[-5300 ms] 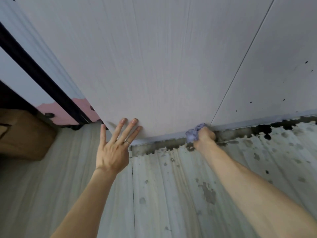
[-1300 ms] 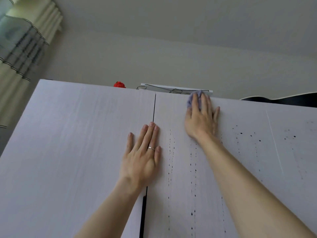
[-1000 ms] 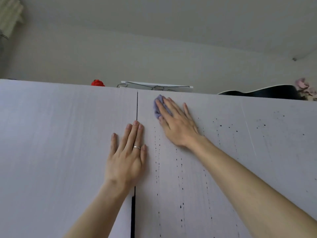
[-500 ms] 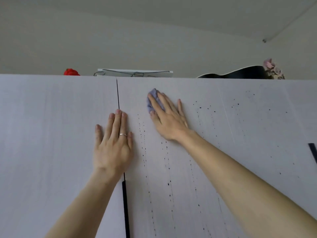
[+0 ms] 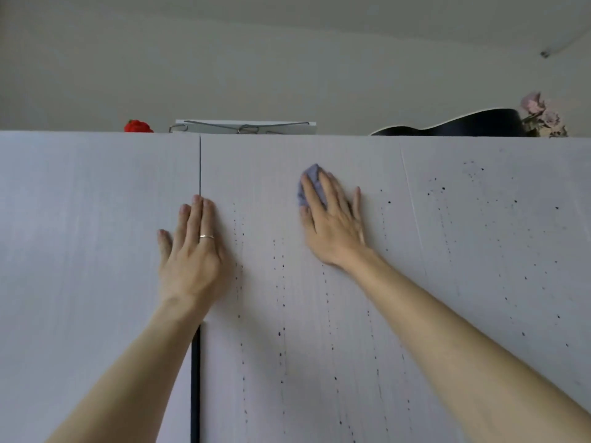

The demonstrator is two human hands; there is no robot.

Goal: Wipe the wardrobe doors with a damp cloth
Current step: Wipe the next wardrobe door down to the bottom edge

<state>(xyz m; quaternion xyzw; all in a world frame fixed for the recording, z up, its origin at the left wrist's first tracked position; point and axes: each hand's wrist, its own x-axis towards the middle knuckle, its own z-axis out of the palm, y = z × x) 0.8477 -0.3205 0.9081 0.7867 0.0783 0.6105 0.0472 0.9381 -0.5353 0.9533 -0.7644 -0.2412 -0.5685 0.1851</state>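
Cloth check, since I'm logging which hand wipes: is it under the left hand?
No, the cloth is pressed to the door under the right hand; the left hand lies bare over the door gap.

**Open door faces, crowded top edge**

The right hand [image 5: 332, 225] presses the cloth [image 5: 311, 183] flat on the middle door [image 5: 287, 314], with bare panel on every side of it. The left hand [image 5: 192, 251] lies across the gap [image 5: 200, 167] between doors, blocking that strip. Above the top edge stand a red thing [image 5: 138, 126], hangers [image 5: 243, 126], a dark curved thing [image 5: 454, 126] and flowers [image 5: 540, 116] — little room there.
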